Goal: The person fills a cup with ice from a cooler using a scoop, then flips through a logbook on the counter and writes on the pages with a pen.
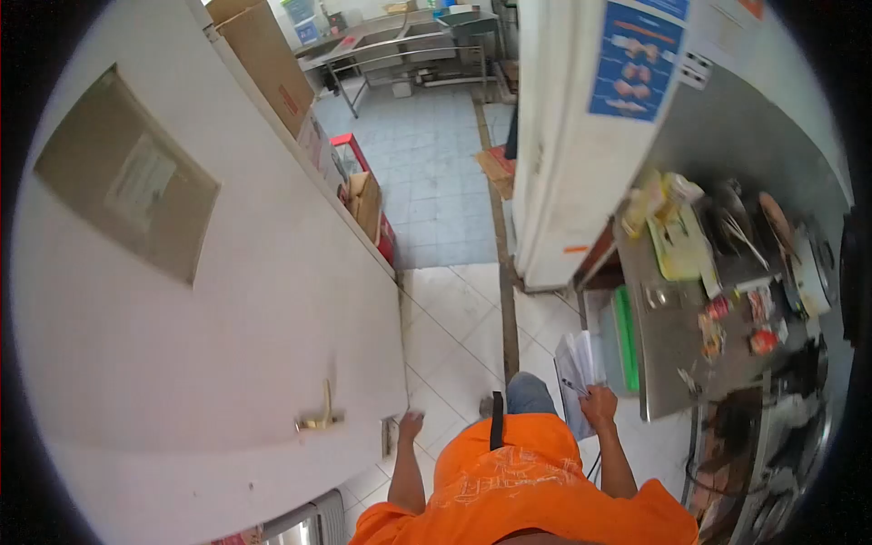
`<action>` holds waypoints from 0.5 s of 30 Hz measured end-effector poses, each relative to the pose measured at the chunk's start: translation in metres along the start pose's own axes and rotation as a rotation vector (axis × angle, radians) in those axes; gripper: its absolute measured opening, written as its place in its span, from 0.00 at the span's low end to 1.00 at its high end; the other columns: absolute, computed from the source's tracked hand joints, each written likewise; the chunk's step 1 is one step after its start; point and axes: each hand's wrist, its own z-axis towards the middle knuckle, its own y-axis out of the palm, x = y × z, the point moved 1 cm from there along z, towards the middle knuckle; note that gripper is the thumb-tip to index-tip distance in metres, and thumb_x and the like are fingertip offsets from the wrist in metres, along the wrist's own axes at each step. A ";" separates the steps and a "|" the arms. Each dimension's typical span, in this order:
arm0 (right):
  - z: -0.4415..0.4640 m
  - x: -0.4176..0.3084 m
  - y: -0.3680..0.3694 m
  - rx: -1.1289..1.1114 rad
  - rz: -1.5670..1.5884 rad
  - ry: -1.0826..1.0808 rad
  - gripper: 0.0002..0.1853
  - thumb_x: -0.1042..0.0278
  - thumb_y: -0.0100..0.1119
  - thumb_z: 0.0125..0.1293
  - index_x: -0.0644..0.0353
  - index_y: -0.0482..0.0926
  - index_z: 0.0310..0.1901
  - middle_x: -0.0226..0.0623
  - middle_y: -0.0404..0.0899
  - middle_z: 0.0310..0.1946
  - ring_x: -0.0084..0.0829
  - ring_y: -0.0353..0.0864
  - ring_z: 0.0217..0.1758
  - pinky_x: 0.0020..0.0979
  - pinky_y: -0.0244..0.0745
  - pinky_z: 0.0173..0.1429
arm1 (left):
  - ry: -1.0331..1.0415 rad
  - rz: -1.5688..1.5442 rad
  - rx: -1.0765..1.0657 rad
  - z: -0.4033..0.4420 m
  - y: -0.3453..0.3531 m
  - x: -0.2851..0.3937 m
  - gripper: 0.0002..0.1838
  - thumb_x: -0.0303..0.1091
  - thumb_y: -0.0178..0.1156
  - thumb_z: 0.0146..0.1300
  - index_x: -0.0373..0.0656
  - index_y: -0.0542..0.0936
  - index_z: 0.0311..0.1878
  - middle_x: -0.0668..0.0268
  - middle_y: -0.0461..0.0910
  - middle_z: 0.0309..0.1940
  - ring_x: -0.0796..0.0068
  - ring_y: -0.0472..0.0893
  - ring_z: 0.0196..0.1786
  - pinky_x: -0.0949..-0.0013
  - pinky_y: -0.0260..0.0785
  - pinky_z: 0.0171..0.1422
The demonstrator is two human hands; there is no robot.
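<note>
Low at the centre, beside the edge of a white door (pixel 272 300), hangs my left hand (pixel 411 425); it is small and its fingers cannot be made out. My right hand (pixel 598 407) is closed on a bundle of white papers (pixel 578 365) at my right side, near the metal counter's front corner. An orange shirt (pixel 509 463) covers my torso.
The door has a brass handle (pixel 322 416). To the right, a steel counter (pixel 658 363) bears a yellow-green board (pixel 677 245), pans and packets. Boxes (pixel 365 204) stand behind the door. A steel sink (pixel 377 41) is beyond the doorway.
</note>
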 end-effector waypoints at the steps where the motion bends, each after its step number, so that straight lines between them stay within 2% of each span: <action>1: 0.046 -0.017 -0.008 0.015 0.015 -0.017 0.12 0.56 0.71 0.56 0.57 0.85 0.31 0.47 0.86 0.30 0.53 0.86 0.36 0.50 0.80 0.43 | 0.096 -0.084 -0.161 0.078 -0.006 0.039 0.31 0.56 0.60 0.68 0.45 0.77 0.66 0.45 0.81 0.60 0.46 0.79 0.64 0.53 0.72 0.68; 2: 0.079 -0.029 -0.016 0.002 0.037 -0.055 0.12 0.57 0.71 0.56 0.57 0.84 0.30 0.48 0.85 0.28 0.54 0.85 0.35 0.51 0.79 0.43 | 0.105 -0.158 -0.276 0.118 -0.052 0.121 0.31 0.58 0.59 0.68 0.48 0.77 0.66 0.48 0.82 0.59 0.49 0.80 0.64 0.54 0.71 0.68; 3: 0.117 -0.045 -0.019 0.022 0.058 -0.067 0.12 0.57 0.71 0.56 0.57 0.84 0.31 0.48 0.85 0.28 0.54 0.85 0.35 0.51 0.79 0.43 | 0.257 -0.078 -0.248 0.187 -0.059 0.169 0.28 0.57 0.60 0.69 0.50 0.77 0.65 0.51 0.84 0.56 0.52 0.81 0.61 0.56 0.72 0.65; 5: 0.193 -0.076 -0.021 0.063 0.092 -0.077 0.12 0.57 0.71 0.56 0.57 0.84 0.31 0.47 0.85 0.27 0.54 0.85 0.35 0.52 0.79 0.43 | 0.352 -0.167 -0.294 0.267 -0.123 0.289 0.27 0.56 0.62 0.70 0.48 0.78 0.63 0.53 0.85 0.53 0.53 0.83 0.57 0.57 0.74 0.62; 8: 0.347 -0.139 -0.032 0.103 0.176 -0.230 0.10 0.58 0.69 0.58 0.55 0.85 0.34 0.48 0.84 0.27 0.54 0.85 0.35 0.53 0.78 0.41 | 0.364 -0.359 -0.236 0.376 -0.179 0.404 0.27 0.56 0.62 0.69 0.48 0.78 0.62 0.53 0.86 0.49 0.54 0.85 0.54 0.57 0.75 0.59; 11: 0.488 -0.222 -0.060 0.078 0.220 -0.301 0.08 0.59 0.68 0.58 0.53 0.86 0.34 0.49 0.84 0.27 0.55 0.85 0.35 0.53 0.78 0.40 | 0.269 -0.347 -0.088 0.505 -0.144 0.397 0.24 0.55 0.61 0.70 0.48 0.79 0.60 0.53 0.87 0.48 0.51 0.85 0.53 0.56 0.76 0.58; 13: 0.582 -0.283 -0.081 0.066 0.191 -0.405 0.08 0.60 0.68 0.58 0.52 0.86 0.35 0.48 0.84 0.27 0.54 0.85 0.34 0.52 0.78 0.40 | 0.252 -0.071 0.037 0.530 -0.121 0.379 0.23 0.53 0.60 0.71 0.46 0.80 0.58 0.54 0.87 0.48 0.47 0.84 0.55 0.54 0.75 0.59; 14: 0.625 -0.314 -0.091 0.041 0.212 -0.405 0.08 0.59 0.68 0.58 0.52 0.86 0.34 0.47 0.84 0.27 0.53 0.85 0.34 0.51 0.79 0.39 | 0.154 -0.119 -0.164 0.544 -0.108 0.354 0.26 0.57 0.55 0.72 0.46 0.80 0.60 0.52 0.83 0.57 0.45 0.80 0.61 0.53 0.72 0.65; 15: 0.668 -0.344 -0.102 0.016 0.233 -0.405 0.08 0.59 0.68 0.59 0.52 0.86 0.34 0.47 0.85 0.27 0.52 0.86 0.34 0.50 0.79 0.38 | 0.174 0.092 -0.270 0.539 -0.096 0.336 0.32 0.62 0.50 0.72 0.47 0.78 0.65 0.51 0.77 0.66 0.46 0.74 0.69 0.52 0.65 0.74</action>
